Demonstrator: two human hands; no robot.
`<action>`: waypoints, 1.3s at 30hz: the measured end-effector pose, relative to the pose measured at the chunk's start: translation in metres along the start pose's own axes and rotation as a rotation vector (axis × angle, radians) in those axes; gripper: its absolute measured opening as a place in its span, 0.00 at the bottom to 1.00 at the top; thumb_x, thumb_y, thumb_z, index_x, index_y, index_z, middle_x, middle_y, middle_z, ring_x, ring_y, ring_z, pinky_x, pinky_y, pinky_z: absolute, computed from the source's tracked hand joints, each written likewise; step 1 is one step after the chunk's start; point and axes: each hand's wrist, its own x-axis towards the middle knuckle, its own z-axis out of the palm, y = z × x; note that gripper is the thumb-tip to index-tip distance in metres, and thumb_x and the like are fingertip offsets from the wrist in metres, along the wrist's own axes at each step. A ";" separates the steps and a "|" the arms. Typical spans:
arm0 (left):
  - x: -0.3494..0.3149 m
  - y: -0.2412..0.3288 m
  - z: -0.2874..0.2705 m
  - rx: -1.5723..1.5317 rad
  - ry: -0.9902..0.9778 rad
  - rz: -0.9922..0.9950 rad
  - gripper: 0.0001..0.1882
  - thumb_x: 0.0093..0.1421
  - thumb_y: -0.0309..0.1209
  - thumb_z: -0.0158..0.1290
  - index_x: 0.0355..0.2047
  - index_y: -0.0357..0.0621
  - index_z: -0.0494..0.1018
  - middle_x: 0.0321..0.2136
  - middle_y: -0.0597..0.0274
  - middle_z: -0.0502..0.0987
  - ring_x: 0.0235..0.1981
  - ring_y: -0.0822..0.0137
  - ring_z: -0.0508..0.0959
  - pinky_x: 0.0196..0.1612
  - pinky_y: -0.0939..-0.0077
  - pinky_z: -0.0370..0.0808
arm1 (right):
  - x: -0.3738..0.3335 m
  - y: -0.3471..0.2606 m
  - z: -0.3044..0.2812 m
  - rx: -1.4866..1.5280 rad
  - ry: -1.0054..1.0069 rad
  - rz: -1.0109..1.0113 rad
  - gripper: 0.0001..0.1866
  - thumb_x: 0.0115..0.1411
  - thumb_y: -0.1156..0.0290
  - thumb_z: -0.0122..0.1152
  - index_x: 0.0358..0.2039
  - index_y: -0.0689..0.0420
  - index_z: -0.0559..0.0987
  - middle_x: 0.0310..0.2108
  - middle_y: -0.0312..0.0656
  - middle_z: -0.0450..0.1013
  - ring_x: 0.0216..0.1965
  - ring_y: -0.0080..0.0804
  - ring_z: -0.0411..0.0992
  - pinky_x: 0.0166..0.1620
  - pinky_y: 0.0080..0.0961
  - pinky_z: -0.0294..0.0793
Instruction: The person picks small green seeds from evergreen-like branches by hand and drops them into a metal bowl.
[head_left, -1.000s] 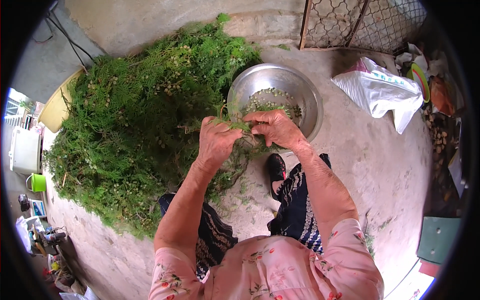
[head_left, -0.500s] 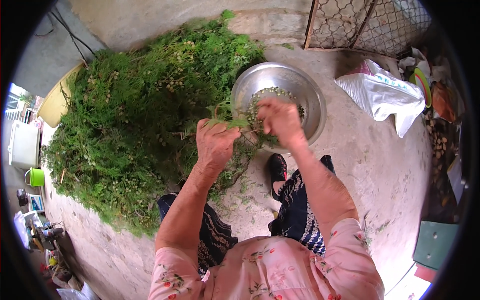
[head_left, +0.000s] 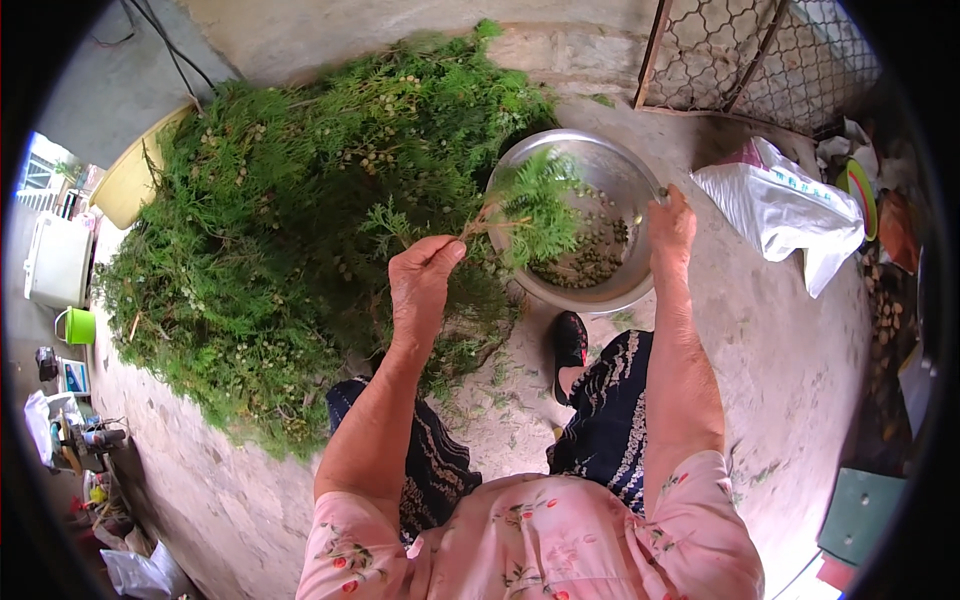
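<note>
My left hand [head_left: 420,282] is closed in a pinch on the stem of a green conifer sprig [head_left: 545,208]. Its feathery leaves hang over the left part of a wide metal basin [head_left: 518,158]. Small round green cones [head_left: 590,262] lie scattered on the basin's bottom. At the basin's right rim is my right hand [head_left: 672,228], its fingers closed together. A small thing seems to be between the fingertips, too small to name. Left of the basin spreads a big heap of cut conifer branches [head_left: 270,200], with pale cones among the leaves.
A white woven sack [head_left: 785,205] lies on the concrete floor to the right. Behind it a metal lattice gate [head_left: 715,60] leans at the wall. A yellowish tub [head_left: 135,185], a white box [head_left: 55,260] and a lime-green bucket [head_left: 76,326] stand at the left.
My right hand has moved from the sprig to the basin's right rim. The left hand still holds a sprig, now stretched over the basin. The whole view has shifted slightly.
</note>
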 end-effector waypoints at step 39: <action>-0.007 0.017 0.007 -0.389 -0.021 -0.345 0.07 0.48 0.20 0.56 0.29 0.37 0.74 0.23 0.65 0.75 0.24 0.75 0.72 0.29 0.80 0.68 | -0.092 -0.116 0.012 0.437 -0.525 -0.734 0.11 0.44 0.81 0.62 0.31 0.56 0.79 0.22 0.42 0.72 0.27 0.31 0.72 0.32 0.24 0.71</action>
